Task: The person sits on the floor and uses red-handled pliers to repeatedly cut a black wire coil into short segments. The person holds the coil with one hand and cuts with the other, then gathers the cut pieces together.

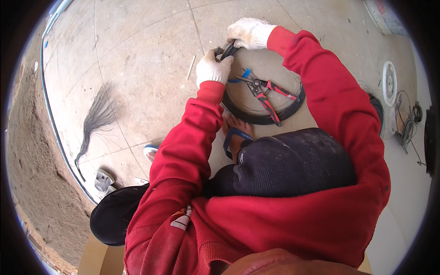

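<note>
A coil of dark wire (261,120) lies on the floor in front of me, close to my foot. My left hand (213,68), in a whitish work glove, is closed around the coil's far left part. Just beyond it my right hand (247,33), gloved too and soiled at the fingers, is closed on the same bundle of wire at the coil's far edge. Its fingertips are partly hidden. Within the ring rest pliers (267,94) with red and black handles, their jaws pointing far left. Beside the jaws is a small blue strip (246,73).
A bundle of loose dark wires (95,117) lies on the tiled floor at left, near a grey-white object (104,179). On the right are a white disc (389,83), tangled cable (409,120) and a whitish container (384,16). Bare earth (39,183) lies past the floor's left edge.
</note>
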{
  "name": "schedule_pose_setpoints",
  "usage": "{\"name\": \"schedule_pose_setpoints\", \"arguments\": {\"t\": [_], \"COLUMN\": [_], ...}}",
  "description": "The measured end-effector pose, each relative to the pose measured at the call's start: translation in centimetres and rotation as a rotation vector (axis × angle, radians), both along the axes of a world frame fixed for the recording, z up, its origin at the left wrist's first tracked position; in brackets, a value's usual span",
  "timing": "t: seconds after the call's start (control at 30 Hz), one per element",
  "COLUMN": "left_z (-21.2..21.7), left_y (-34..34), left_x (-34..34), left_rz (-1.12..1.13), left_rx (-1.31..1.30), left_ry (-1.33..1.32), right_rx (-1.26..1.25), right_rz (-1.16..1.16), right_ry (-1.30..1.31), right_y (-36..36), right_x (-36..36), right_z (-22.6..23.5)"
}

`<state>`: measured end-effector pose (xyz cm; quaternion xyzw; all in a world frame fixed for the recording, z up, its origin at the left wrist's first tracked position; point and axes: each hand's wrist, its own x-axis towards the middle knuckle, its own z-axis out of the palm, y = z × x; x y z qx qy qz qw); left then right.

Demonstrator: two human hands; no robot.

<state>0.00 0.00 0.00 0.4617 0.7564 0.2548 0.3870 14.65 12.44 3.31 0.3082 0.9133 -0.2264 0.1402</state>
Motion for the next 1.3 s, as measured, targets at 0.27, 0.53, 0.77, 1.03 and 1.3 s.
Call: {"name": "schedule_pose_setpoints", "arguments": {"t": [0.27, 0.53, 0.77, 1.03, 1.3], "left_z": [-0.3, 1.3, 0.5, 0.5, 0.8], "left_y": [0.0, -0.2, -0.4, -0.4, -0.1], "left_x": [0.3, 0.7, 0.6, 0.5, 0.7], "left_rz": [0.055, 0.081, 0.072, 0.054, 0.012], "left_rx": [0.007, 0.066, 0.154, 0.131, 0.150], "left_ry": [-0.027, 0.037, 0.009, 0.012, 0.017], "right_rx": [0.016, 0.195, 0.218, 0.247, 0.193], "right_rz": [-0.033, 0.145, 0.101, 0.131, 0.079], "right_ry": [0.228, 0.140, 0.207, 0.183, 0.369], "right_y": [-0.1, -1.3, -1.9, -2.4, -2.4], "right_x": [1.4, -0.4, -0.6, -0.3, 1.1], "right_z": [-2.0, -0.4, -0.7, -0.1, -1.6]}}
